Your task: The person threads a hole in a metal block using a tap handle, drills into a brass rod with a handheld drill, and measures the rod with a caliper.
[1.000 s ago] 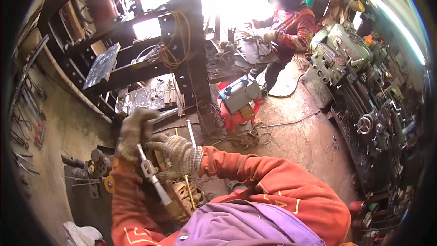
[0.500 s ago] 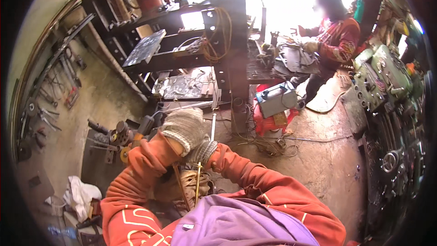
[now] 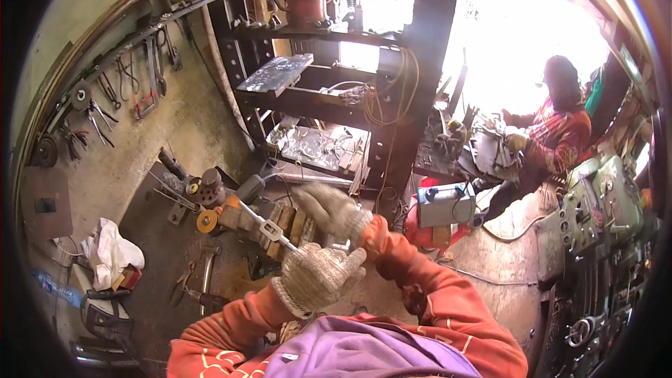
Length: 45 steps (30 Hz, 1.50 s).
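Observation:
My left hand, in a knitted work glove, is closed around a long silver metal rod with a slotted, frame-like section. The rod slants away to the far left, and a short metal end shows beside my left thumb. My right hand, gloved alike, is just beyond the left one. Its fingers are stretched out toward the left, somewhat blurred by motion, with nothing seen in them. Wooden blocks lie beneath the rod and my hands.
On the bench at left are a hammer, an angle grinder and a white cloth. Pliers hang on the wall. A dark steel frame stands ahead. Beyond it a co-worker handles metal pieces. Machinery lines the right.
My hands, close together before, have come apart. The rod now points to the far left in my left hand. My right hand has stretched its fingers. The view has turned left.

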### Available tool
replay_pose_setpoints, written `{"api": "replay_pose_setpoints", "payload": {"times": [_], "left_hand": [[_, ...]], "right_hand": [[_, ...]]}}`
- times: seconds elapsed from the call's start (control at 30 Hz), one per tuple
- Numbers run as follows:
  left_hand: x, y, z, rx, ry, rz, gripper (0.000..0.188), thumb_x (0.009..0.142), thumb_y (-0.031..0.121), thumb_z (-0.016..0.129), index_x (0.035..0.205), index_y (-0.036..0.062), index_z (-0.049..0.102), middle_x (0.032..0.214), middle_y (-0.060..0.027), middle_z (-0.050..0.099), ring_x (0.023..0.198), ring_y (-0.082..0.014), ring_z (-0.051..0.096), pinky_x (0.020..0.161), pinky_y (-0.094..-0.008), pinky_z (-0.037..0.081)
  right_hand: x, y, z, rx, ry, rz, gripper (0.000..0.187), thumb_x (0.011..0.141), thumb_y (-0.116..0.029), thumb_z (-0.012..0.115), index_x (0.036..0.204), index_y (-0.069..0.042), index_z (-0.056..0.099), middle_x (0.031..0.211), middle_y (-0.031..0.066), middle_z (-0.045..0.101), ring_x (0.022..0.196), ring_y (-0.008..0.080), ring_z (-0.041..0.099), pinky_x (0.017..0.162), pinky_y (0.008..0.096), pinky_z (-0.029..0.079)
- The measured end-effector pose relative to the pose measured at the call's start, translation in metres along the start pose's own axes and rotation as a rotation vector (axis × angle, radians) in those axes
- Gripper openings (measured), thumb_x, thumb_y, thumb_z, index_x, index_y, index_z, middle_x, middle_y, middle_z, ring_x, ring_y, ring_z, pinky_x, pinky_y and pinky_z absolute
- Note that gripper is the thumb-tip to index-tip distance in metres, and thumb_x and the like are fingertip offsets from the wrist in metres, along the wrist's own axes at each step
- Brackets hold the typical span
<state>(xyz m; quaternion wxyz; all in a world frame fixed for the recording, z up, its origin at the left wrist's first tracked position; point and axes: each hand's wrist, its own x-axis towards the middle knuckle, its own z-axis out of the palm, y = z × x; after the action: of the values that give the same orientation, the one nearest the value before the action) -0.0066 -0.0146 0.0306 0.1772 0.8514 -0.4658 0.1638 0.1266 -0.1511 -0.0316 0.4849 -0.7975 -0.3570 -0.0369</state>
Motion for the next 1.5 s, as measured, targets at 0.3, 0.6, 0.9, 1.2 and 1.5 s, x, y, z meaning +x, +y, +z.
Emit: {"api": "replay_pose_setpoints", "payload": {"times": [0.3,0.6,0.9,1.2,1.5], "left_hand": [[-0.007,0.015,0.004,0.112,0.150,-0.143,0.052,0.091,0.040,0.074,0.134,0.0121,0.068,0.096,-0.0126,0.068,0.083,-0.0327,0.067,0.075,-0.0478,0.054],[-0.064,-0.003,0.002,-0.071,0.204,-0.260,0.041,0.094,0.025,0.060,0.132,0.0120,0.069,0.094,-0.0115,0.069,0.087,-0.0297,0.071,0.077,-0.0476,0.058],[-0.038,-0.156,0.011,-0.181,0.946,-0.509,0.024,0.101,0.020,0.060,0.108,-0.0001,0.070,0.097,-0.0226,0.071,0.097,-0.0419,0.069,0.089,-0.0509,0.053],[-0.085,-0.187,0.082,-0.141,0.542,-0.578,0.027,0.104,0.020,0.063,0.127,0.0071,0.064,0.124,-0.0120,0.067,0.114,-0.0273,0.069,0.097,-0.0398,0.056],[-0.054,0.016,0.036,0.212,0.872,-0.902,0.038,0.110,0.035,0.059,0.116,0.0026,0.077,0.105,-0.0154,0.076,0.101,-0.0278,0.072,0.092,-0.0394,0.055]], "right_hand": [[0.155,-0.057,0.104,-0.428,-0.892,-0.238,0.043,0.102,-0.035,0.059,0.134,-0.007,0.069,0.120,0.0179,0.072,0.114,0.0377,0.070,0.099,0.0423,0.056],[0.139,-0.039,0.001,-0.463,-1.052,-0.457,0.056,0.094,-0.029,0.065,0.144,-0.004,0.061,0.144,0.0245,0.061,0.131,0.0380,0.063,0.113,0.0400,0.048],[-0.020,-0.098,-0.004,-0.433,-0.274,-0.356,0.071,0.089,-0.029,0.073,0.151,-0.005,0.051,0.162,0.0292,0.041,0.151,0.0548,0.034,0.124,0.0637,0.027],[0.088,-0.089,-0.003,-0.106,-0.481,-0.763,0.084,0.105,-0.070,0.038,0.147,0.000,0.059,0.157,0.0231,0.052,0.154,0.0437,0.038,0.128,0.0582,0.020],[0.186,-0.005,0.045,0.143,-1.227,-0.693,0.058,0.098,-0.039,0.073,0.135,0.004,0.065,0.129,0.0228,0.071,0.118,0.0335,0.069,0.103,0.0434,0.053]]}}
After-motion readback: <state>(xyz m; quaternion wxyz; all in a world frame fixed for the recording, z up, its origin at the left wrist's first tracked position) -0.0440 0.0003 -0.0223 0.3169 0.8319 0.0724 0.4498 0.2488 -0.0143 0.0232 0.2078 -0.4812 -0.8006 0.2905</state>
